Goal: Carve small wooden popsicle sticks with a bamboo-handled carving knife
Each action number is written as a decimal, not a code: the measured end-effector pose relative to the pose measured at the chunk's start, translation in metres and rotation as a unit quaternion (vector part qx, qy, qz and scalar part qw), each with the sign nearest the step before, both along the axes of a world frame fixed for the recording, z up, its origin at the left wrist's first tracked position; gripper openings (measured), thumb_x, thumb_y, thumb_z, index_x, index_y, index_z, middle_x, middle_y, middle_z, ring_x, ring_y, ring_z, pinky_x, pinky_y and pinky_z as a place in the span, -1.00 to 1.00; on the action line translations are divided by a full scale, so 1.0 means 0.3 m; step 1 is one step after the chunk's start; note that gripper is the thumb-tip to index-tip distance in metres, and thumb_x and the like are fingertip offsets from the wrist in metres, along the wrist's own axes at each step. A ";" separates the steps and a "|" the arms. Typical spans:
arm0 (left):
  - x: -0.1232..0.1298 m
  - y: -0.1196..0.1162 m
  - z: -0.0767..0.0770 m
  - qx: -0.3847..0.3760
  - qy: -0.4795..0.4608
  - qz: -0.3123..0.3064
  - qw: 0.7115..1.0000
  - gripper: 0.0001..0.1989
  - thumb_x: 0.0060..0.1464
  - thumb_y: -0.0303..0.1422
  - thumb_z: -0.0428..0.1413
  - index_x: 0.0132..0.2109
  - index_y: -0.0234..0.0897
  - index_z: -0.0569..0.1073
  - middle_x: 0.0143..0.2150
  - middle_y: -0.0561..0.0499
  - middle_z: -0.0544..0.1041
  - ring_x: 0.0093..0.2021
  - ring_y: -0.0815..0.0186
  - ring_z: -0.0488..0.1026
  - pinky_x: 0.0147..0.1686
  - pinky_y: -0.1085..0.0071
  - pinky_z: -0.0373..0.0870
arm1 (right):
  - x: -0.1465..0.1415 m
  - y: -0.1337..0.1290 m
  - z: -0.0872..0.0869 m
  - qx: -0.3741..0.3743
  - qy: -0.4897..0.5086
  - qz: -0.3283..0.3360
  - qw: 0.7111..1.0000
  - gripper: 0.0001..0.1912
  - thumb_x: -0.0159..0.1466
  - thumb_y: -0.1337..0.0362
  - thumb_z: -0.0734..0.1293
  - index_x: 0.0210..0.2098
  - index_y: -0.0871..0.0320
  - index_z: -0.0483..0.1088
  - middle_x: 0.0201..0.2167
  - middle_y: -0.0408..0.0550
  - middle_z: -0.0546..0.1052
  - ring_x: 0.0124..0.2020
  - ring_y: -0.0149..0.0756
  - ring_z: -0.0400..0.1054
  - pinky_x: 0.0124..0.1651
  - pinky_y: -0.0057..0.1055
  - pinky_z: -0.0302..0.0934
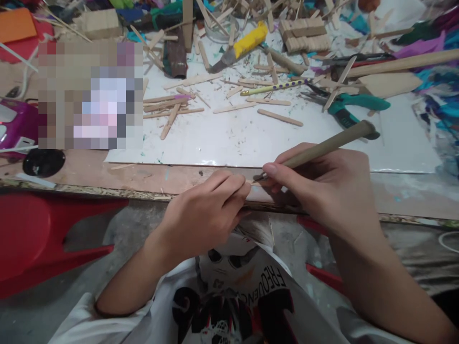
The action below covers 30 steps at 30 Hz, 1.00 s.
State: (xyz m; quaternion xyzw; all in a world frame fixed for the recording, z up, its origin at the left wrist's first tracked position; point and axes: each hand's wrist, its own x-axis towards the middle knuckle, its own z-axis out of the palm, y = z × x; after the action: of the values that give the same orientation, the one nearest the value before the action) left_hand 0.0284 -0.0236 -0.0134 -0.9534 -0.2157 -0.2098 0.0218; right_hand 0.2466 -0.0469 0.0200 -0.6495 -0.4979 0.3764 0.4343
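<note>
My right hand grips a carving tool with a thick olive-brown handle, held like a pen and slanting up to the right. Its thin metal tip points left, close to the fingertips of my left hand. That hand is closed at the table's front edge, fingers curled together. A small pale bit, perhaps wood, shows at its fingertips beside the tip; the rest is hidden by the fingers. Beyond the hands, craft sticks lie scattered on a white board.
Farther back lie a yellow-handled cutter, green-handled pliers, a yellow dotted pencil and stacked wooden sticks. At left are a black round lid and a blurred-out patch. A red stool stands below the table edge.
</note>
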 end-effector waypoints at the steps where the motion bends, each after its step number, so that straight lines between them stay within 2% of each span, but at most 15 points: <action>1: 0.000 0.000 0.000 -0.001 -0.001 0.001 1.000 -0.68 0.41 -0.33 0.15 0.14 -0.53 0.53 0.03 -0.14 0.56 0.03 0.08 0.41 0.15 0.23 0.43 | 0.002 0.000 -0.002 0.005 -0.006 0.005 1.000 -0.80 0.23 0.14 0.59 -0.41 0.09 0.60 -0.58 -0.13 0.60 -0.62 -0.38 0.41 -0.63 -0.46 0.24; 14: -0.007 0.000 0.003 0.005 0.010 -0.009 1.000 -0.67 0.43 -0.36 0.12 0.15 -0.56 0.55 0.08 -0.17 0.55 0.09 0.06 0.43 0.18 0.20 0.43 | -0.002 -0.002 -0.007 0.019 -0.044 -0.002 0.999 -0.79 0.20 0.13 0.61 -0.40 0.11 0.61 -0.57 -0.12 0.61 -0.61 -0.35 0.43 -0.60 -0.43 0.28; 24: -0.005 0.000 -0.001 0.002 0.004 -0.003 1.000 -0.68 0.43 -0.38 0.12 0.16 -0.56 0.52 0.05 -0.17 0.54 0.06 0.09 0.43 0.16 0.22 0.42 | -0.015 -0.009 -0.006 0.069 -0.189 0.005 0.980 -0.81 0.26 0.17 0.56 -0.45 0.03 0.59 -0.53 -0.16 0.61 -0.55 -0.34 0.45 -0.53 -0.37 0.29; 30: -0.007 -0.002 -0.003 -0.009 0.006 0.005 1.000 -0.65 0.42 -0.36 0.12 0.20 -0.55 0.50 0.06 -0.17 0.55 0.07 0.07 0.45 0.16 0.22 0.42 | -0.013 -0.008 -0.002 0.060 -0.154 0.008 0.986 -0.82 0.22 0.21 0.57 -0.47 0.04 0.59 -0.59 -0.17 0.57 -0.59 -0.37 0.40 -0.58 -0.40 0.22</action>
State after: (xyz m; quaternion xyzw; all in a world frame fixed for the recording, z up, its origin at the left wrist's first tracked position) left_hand 0.0264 -0.0243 -0.0143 -0.9537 -0.2222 -0.2022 0.0151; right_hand 0.2427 -0.0494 0.0195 -0.6685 -0.5860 0.2446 0.3873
